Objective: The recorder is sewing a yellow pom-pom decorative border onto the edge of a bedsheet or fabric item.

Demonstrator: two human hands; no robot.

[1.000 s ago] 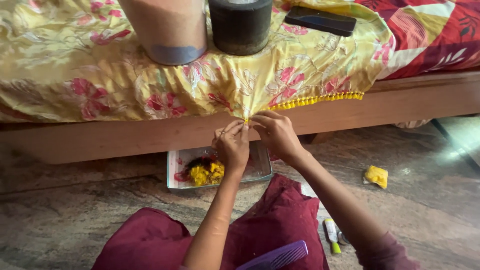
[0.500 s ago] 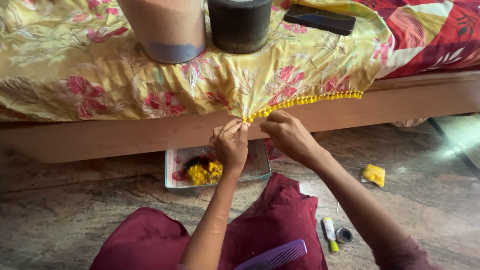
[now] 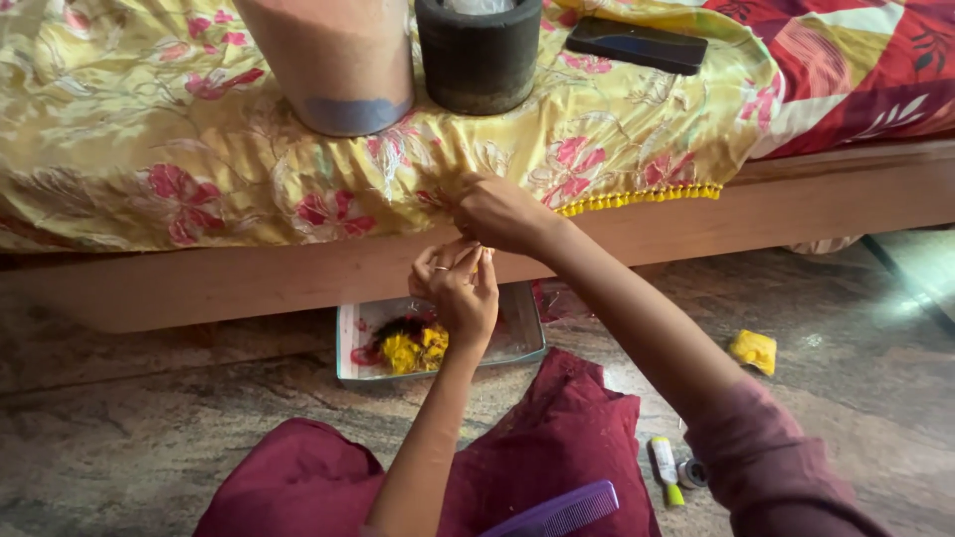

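— Where are the hands?

— Both at the front edge of the bed. The right hand (image 3: 502, 212) is closed on the hanging hem of the yellow floral cloth (image 3: 149, 129), pinching it where the yellow pom-pom trim (image 3: 637, 198) ends. The left hand (image 3: 460, 286) sits just below it, fingertips drawn together as if on a thread or needle; it is too fine to make out, so I cannot tell what it holds, if anything.

— And the cloth?

— Draped over the bed's front edge above the wooden bed frame (image 3: 796, 204), with the trim running along the hem towards the right.

— What else is on the bed?

— A tan cylinder (image 3: 333, 60) and a dark round container (image 3: 479, 55) stand on the cloth near the far edge, a black phone (image 3: 637, 45) to their right.

— On the floor?

— A shallow tray (image 3: 517, 343) with yellow bits against the frame, a yellow scrap (image 3: 754, 350) off right, and a purple comb (image 3: 562, 512) by the maroon lap.
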